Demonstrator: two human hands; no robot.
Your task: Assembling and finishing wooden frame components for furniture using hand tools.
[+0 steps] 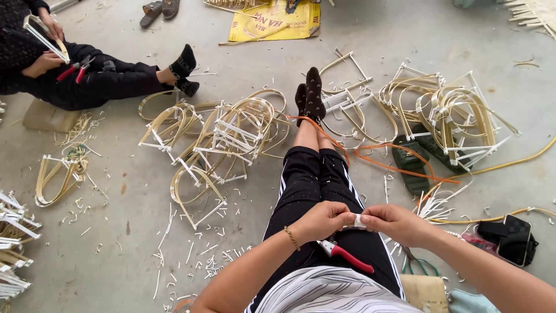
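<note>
Over the lap, left hand (321, 220) and right hand (394, 223) both pinch a small white strip (359, 221), fingers closed on it. Red-handled pliers (346, 254) lie on the thigh. A yellow rectangular bag (275, 22) lies flat on the floor ahead.

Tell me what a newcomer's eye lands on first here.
The two hands meeting over the lap: left hand and right hand pinch a small white strip piece between them, with red-handled pliers lying on the thigh below. Next, the heaps of bent pale cane frames spread on the concrete floor ahead, and a second seated person at upper left holding a frame.
</note>
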